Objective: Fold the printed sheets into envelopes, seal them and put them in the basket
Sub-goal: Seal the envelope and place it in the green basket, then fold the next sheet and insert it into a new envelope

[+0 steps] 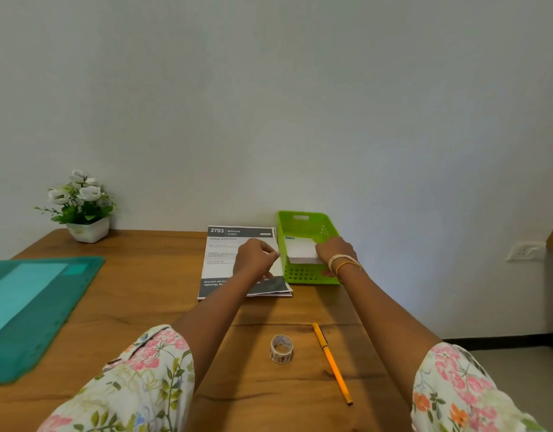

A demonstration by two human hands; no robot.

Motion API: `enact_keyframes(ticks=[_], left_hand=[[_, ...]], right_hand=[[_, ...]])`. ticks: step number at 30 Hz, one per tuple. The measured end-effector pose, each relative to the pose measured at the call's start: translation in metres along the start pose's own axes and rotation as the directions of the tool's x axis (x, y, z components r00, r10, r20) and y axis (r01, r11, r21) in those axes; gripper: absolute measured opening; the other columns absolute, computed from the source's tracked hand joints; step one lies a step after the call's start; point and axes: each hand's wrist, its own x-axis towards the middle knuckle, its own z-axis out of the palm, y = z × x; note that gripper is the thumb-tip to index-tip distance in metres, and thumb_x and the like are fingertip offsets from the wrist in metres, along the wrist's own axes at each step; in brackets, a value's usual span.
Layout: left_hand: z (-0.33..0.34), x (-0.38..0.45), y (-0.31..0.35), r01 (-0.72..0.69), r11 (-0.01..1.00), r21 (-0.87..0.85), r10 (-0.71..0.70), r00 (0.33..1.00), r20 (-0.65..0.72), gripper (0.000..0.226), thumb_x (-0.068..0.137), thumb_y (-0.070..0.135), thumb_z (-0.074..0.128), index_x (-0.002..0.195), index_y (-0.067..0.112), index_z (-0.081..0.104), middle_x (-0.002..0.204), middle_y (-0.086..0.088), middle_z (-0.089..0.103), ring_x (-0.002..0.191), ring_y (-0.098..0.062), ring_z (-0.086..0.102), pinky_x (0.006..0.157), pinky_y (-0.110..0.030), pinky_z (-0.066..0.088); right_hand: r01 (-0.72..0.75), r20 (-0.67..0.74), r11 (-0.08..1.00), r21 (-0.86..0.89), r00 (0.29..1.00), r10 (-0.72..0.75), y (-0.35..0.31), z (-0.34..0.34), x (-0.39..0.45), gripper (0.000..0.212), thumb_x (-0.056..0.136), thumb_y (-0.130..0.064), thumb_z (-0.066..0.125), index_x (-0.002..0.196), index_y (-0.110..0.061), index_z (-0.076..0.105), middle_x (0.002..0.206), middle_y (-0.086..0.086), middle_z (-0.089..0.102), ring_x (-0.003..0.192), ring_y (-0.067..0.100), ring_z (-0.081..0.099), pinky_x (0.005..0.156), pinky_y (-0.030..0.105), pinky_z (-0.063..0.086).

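both arms are reaching out over the wooden desk (144, 307) toward 12 o'clock. the right hand (333, 252) is sitting at the near right rim of the green basket (303, 221), its fingers curled onto the white folded envelope (301, 251) that is lying inside the basket; bangles are showing at the wrist. the left hand (255, 258) is hovering just at 9 o'clock of the basket, over the stack of printed sheets (225, 260), its fingers curled with the tips pinched together near the basket's left wall; whether it is pinching anything i cannot tell. the sheets are lying flat, touching the basket's left side. nearer the person, at 6 o'clock of the basket, a tape roll (281, 349) is standing on the desk, with a yellow pen (331, 363) just at its 3 o'clock. a teal mat (41, 307) is lying at 9 o'clock, and a potted plant (82, 207) is standing at 10 o'clock by the wall.
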Motion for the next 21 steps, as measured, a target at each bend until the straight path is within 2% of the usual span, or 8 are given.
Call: enact_keyframes(ticks=[2,4,6,9,15,21], left_hand=[[-0.011,-0.011,-0.012,-0.014,0.999,0.035,0.015,1.000,-0.006,0.010,0.089,0.026,0.067,0.087,0.017,0.070,0.084,-0.002,0.071,0.058,-0.017,0.071,0.067,-0.037,0.060],[-0.022,-0.021,-0.026,-0.054,0.994,0.097,0.056,0.998,-0.023,0.009,0.089,0.024,0.066,0.090,0.018,0.072,0.092,-0.002,0.072,0.077,-0.017,0.070,0.078,-0.036,0.058],[-0.035,-0.034,-0.041,-0.078,0.984,0.163,0.084,0.996,-0.030,0.012,0.089,0.021,0.064,0.094,0.017,0.074,0.100,-0.001,0.072,0.093,-0.017,0.065,0.084,-0.034,0.054],[-0.053,-0.051,-0.064,-0.063,0.976,0.207,0.073,0.997,-0.041,0.017,0.090,0.018,0.060,0.100,0.016,0.073,0.108,-0.001,0.069,0.103,-0.018,0.062,0.085,-0.033,0.051],[-0.087,-0.075,-0.108,-0.021,0.944,0.330,0.056,0.994,-0.097,0.021,0.092,0.021,0.057,0.110,0.019,0.068,0.119,-0.004,0.065,0.109,-0.021,0.058,0.086,-0.032,0.045],[-0.120,-0.088,-0.155,-0.022,0.830,0.558,0.063,0.997,-0.055,0.035,0.095,0.032,0.052,0.129,0.023,0.056,0.135,-0.001,0.056,0.123,-0.019,0.051,0.105,-0.040,0.040]], right_hand=[[0.011,-0.048,0.998,-0.064,0.999,-0.014,-0.002,0.003,-0.017,0.032,0.087,-0.032,0.047,0.103,-0.009,0.062,0.113,0.018,0.064,0.095,0.038,0.065,0.084,0.038,0.053],[0.039,-0.134,0.979,-0.198,0.989,-0.067,-0.004,0.010,-0.034,0.036,0.092,-0.030,0.045,0.117,-0.008,0.058,0.124,0.019,0.057,0.108,0.038,0.058,0.085,0.036,0.047],[0.083,-0.226,0.952,-0.294,0.962,-0.154,-0.013,0.020,-0.060,0.035,0.091,-0.027,0.047,0.120,-0.008,0.053,0.129,0.019,0.047,0.105,0.039,0.059,0.079,0.037,0.047],[0.195,-0.297,0.935,-0.297,0.911,-0.284,-0.029,0.043,-0.094,0.030,0.087,-0.024,0.051,0.112,-0.008,0.055,0.124,0.017,0.046,0.093,0.038,0.063,0.068,0.036,0.045],[0.464,-0.075,0.828,-0.315,0.857,-0.509,-0.059,0.102,-0.136,0.026,0.088,-0.021,0.049,0.105,-0.009,0.064,0.107,0.013,0.059,0.097,0.034,0.061,0.075,0.036,0.048],[0.540,0.075,0.763,-0.355,0.830,-0.552,-0.070,0.154,-0.140,0.027,0.091,-0.021,0.050,0.114,-0.011,0.060,0.115,0.011,0.060,0.107,0.030,0.058,0.089,0.036,0.046]])
